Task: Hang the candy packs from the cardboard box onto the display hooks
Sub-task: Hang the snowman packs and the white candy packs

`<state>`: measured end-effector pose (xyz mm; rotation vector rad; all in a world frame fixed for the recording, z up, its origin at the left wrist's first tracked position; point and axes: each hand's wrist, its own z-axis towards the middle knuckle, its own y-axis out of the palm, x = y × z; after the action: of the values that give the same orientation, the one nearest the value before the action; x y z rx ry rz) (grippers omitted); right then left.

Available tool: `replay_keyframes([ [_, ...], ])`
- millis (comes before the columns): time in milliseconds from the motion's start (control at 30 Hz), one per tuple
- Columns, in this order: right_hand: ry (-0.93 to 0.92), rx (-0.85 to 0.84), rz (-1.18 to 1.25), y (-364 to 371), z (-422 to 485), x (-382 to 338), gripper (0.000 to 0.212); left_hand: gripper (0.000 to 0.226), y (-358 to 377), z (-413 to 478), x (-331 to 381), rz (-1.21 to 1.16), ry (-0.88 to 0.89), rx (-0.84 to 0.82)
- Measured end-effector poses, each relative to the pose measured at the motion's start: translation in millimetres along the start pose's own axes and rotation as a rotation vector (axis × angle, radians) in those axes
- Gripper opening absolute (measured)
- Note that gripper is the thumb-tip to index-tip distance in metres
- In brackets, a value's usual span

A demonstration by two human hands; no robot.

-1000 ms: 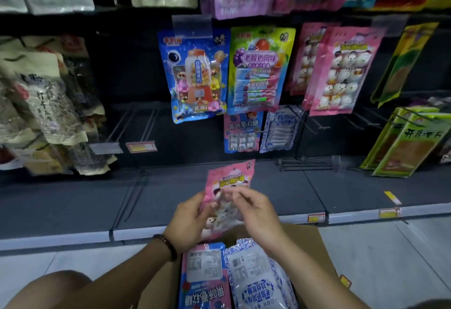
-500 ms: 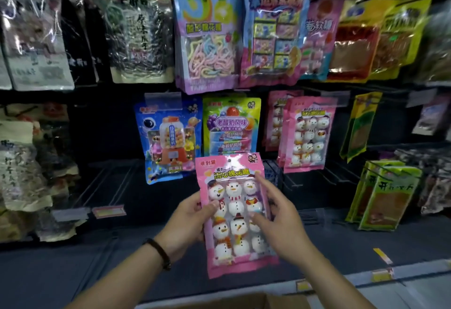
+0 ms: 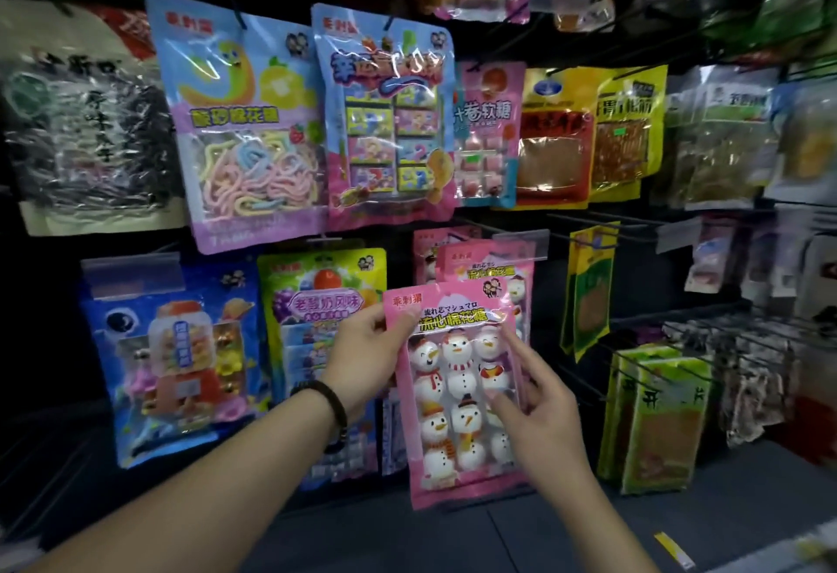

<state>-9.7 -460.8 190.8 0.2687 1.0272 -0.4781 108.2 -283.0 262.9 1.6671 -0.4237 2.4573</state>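
A pink pack of snowman marshmallows (image 3: 457, 396) is held upright in front of the display. My left hand (image 3: 367, 359) pinches its upper left corner, thumb on the front. My right hand (image 3: 539, 409) grips its right edge, with the fingers on the clear window. Directly behind it, identical pink snowman packs (image 3: 489, 267) hang on a hook (image 3: 521, 237) with a clear label holder. The held pack's top sits a little below that hook. The cardboard box is out of view.
Blue gumball-machine pack (image 3: 181, 359) and a green-yellow candy pack (image 3: 317, 301) hang to the left. Larger candy packs (image 3: 389, 119) hang on the row above. Green snack packs (image 3: 656, 418) hang at the right, with bare hooks (image 3: 584, 373) between. A dark shelf (image 3: 589, 522) runs below.
Both hands lifted the snowman pack out of the box and carried it up and to the right, close to the hook with matching packs. My view rose from the box to the display.
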Motion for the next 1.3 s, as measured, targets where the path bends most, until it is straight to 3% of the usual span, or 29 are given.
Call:
replay_keyframes([
  [167, 0.011, 0.064, -0.024, -22.0, 20.6, 15.3, 0.068, 0.021, 51.1, 29.7, -4.6, 0.024, 0.058, 0.096],
  [267, 0.030, 0.103, -0.073, -28.3, 30.2, 18.8, 0.066, 0.028, 72.6, 46.3, -10.2, -0.012, 0.011, 0.103],
  [433, 0.014, 0.187, -0.103, -28.1, 41.6, 24.0, 0.060, 0.042, 97.0, 65.8, -3.2, -0.035, 0.084, 0.157],
  [767, 0.030, 0.167, -0.138, -18.9, 49.6, 21.2, 0.066, 0.057, 112.7, 92.4, -6.1, -0.018, 0.009, 0.242],
  [867, 0.027, 0.167, -0.145, -15.8, 49.0, 21.3, 0.065, 0.040, 115.9, 94.4, -3.3, 0.019, 0.012, 0.294],
  [933, 0.034, 0.158, -0.151, -14.5, 48.0, 20.8, 0.065, 0.046, 115.8, 94.9, -3.9, 0.035, 0.004, 0.327],
  [1300, 0.060, 0.089, -0.203, -4.3, 35.7, 30.2, 0.052, 0.057, 98.1, 89.9, -8.2, 0.424, 0.055, 0.357],
])
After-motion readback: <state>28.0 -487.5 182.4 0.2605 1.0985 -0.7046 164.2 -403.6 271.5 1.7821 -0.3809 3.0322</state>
